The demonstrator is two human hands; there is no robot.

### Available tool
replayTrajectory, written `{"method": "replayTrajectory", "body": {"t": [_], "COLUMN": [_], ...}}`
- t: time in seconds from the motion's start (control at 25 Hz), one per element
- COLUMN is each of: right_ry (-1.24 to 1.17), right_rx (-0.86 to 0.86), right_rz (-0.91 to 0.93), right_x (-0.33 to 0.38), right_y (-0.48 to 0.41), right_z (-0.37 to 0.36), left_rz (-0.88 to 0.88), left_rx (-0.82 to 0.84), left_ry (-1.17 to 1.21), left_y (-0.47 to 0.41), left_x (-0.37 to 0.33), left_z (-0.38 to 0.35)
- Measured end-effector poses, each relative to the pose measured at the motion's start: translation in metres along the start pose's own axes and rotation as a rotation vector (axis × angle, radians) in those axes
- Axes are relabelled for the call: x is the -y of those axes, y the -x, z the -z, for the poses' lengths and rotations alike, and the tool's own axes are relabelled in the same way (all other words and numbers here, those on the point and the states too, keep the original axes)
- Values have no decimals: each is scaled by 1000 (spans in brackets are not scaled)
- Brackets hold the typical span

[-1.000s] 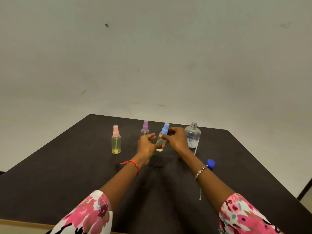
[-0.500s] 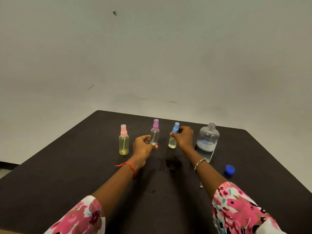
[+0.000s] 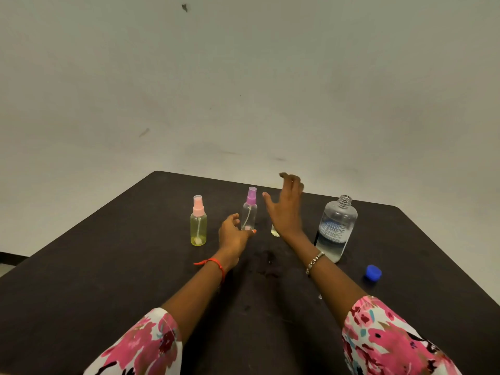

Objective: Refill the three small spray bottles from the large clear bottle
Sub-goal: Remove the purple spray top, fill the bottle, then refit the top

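The fingers of the right hand are straight and spread, gripping nothing. The hand hangs raised in front of the third bottle and hides all but its base. The left hand is loosely curled and empty, its thumb just beside the foot of the purple bottle, which looks nearly empty and so, I judge, comes next. To do that well, the left hand should steady the body low while the right twists off the sprayer. Then pour slowly from the large bottle, which stands uncapped on the right, liquid only in its lower part, its cap lying nearer the right edge. The pink bottle stands apart on the left. A wet patch marks the table between the wrists. There is broad room on the near side, but the far edge runs close behind the bottles.
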State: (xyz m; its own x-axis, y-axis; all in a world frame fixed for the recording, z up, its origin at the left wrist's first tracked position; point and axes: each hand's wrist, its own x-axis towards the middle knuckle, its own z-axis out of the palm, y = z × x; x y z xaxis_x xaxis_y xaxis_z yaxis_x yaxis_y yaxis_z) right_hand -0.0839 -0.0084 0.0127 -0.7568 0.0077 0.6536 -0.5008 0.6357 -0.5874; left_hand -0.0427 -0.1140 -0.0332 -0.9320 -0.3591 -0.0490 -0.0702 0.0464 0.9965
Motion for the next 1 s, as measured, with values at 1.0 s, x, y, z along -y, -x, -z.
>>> {"method": "replayTrajectory", "body": {"t": [1.0], "right_ry": [-326], "right_rx": [273], "right_rz": [1], "right_x": [31], "right_y": [8], "right_z": [17], "left_rz": [-256], "left_rx": [2], "left_ry": [-208], "left_y": [17], "left_x": [-36], "left_z": [-4]}}
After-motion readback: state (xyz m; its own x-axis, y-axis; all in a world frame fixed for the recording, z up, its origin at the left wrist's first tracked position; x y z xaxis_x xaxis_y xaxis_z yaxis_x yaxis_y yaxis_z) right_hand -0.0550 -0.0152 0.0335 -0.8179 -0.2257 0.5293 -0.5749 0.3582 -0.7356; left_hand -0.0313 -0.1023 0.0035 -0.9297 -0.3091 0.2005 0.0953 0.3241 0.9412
